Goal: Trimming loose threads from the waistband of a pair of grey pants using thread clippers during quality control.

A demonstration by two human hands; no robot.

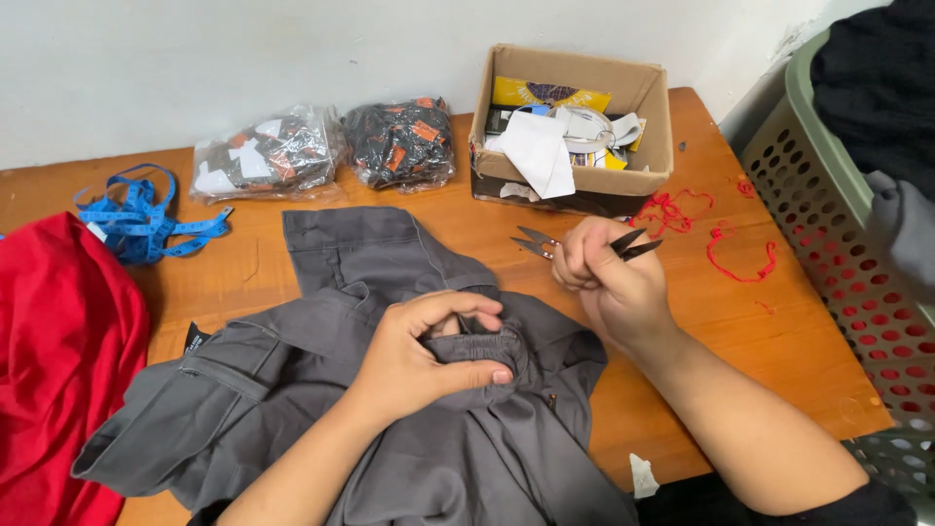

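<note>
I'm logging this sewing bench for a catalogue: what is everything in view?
grey fabric garment: one, grey, table centre
black thread snips: one, black with metal blades, in right hand
red cloth: one, red, left edge
blue measuring tape: one, blue, back left
clear plastic packets: two, back centre
cardboard box: one, brown, holds papers, back right
red thread scraps: several, right of box
perforated plastic basket: one, grey-green, far right
wooden table: one, brown
left hand: pinching garment fold
right hand: gripping snips

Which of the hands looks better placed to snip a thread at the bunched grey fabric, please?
Probably the right hand: it grips the thread snips beside the grey garment, while the left hand pinches the bunched fabric.
</note>
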